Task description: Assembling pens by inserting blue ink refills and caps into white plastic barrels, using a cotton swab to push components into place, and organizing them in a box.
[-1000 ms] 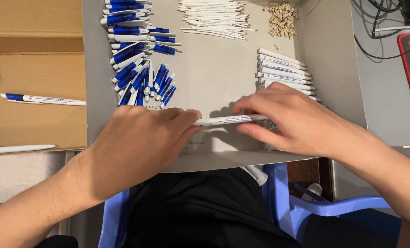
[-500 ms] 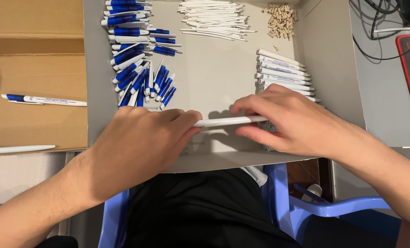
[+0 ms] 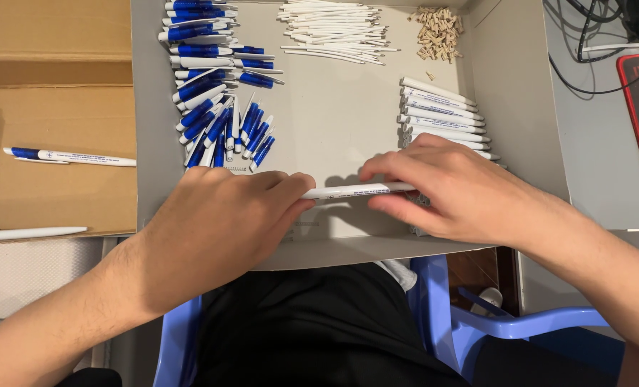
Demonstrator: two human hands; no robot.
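White pen barrel (image 3: 355, 190) is held level between both hands, low over the grey tray (image 3: 334, 129). Left hand (image 3: 219, 222) fingers pinch its left end; right hand (image 3: 448, 190) fingers pinch the right. Looks like the assembly step: parts being pressed together. Next move likely needs straight axial push, no bending.

Even, moderately bright indoor light from above, soft short shadows under the hands (image 3: 348, 197), sharp focus, no glare

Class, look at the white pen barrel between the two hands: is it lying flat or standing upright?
Lying flat. The white pen barrel runs level between the left hand and right hand, just above the grey tray.
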